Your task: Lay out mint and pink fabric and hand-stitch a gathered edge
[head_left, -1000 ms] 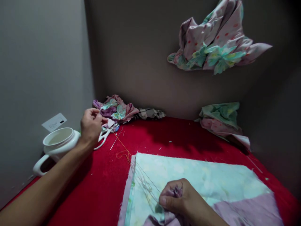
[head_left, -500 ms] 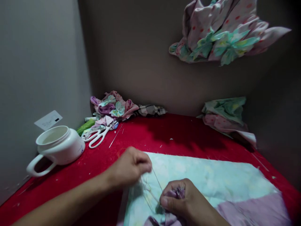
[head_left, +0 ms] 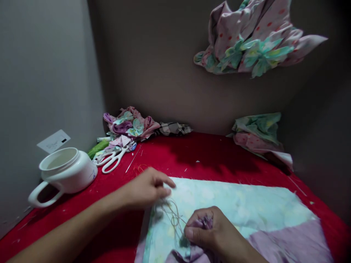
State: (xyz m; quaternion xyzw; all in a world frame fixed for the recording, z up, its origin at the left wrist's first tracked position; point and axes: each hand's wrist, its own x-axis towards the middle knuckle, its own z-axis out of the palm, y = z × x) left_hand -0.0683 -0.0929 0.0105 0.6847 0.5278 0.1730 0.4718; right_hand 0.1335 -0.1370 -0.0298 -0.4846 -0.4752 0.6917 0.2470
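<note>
My right hand is closed around a bunched piece of purple fabric, its thumb pressed against the fingers. Loose loops of pale thread run from near that grip toward my left hand. The left thumb and forefinger are apart, with nothing plainly visible between them. Beneath both hands lies a pale mint-green cloth with a faint print. A flat purple cloth rests on its lower right. I cannot make out a needle at my fingers.
On the red tablecloth stand a white mug at left and white-handled scissors behind it. Fabric scraps pile up at the back left. Folded cloth sits at the back right. Dotted pink fabric hangs above.
My left thumb and forefinger have parted. The thread that was stretched straight between the hands is now slack and looped. My right hand keeps its grip; the view has shifted slightly.
</note>
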